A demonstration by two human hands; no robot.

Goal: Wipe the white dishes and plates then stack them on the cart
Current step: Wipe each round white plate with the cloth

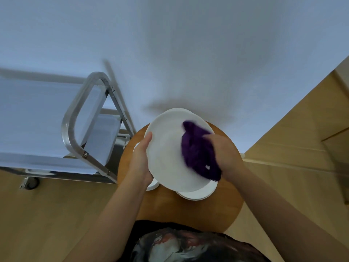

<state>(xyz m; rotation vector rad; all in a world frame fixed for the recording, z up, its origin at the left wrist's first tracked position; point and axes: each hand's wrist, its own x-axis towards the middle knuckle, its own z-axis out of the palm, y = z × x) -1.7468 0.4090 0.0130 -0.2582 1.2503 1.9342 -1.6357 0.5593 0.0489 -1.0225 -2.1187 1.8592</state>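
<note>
My left hand (pixel 140 157) grips the plate (pixel 170 148) by its edge while my right hand (pixel 222 154) grips the cloth (pixel 196 154), so a hard rub could make it slip and drop.

A large white plate (pixel 168 148) is held up above the round wooden bench (pixel 188 210), tilted with its face toward the person. The left hand (pixel 140 159) holds its left rim, thumb over the edge. A crumpled purple cloth (pixel 196 152) lies against the right part of the plate's face, pressed there by the right hand (pixel 224 154). More white dishes (pixel 198 193) rest on the bench under the held plate, their edges showing at the near right and the left. The metal cart (pixel 56 118) stands at the left, just beside the bench, its white shelves bare.
</note>
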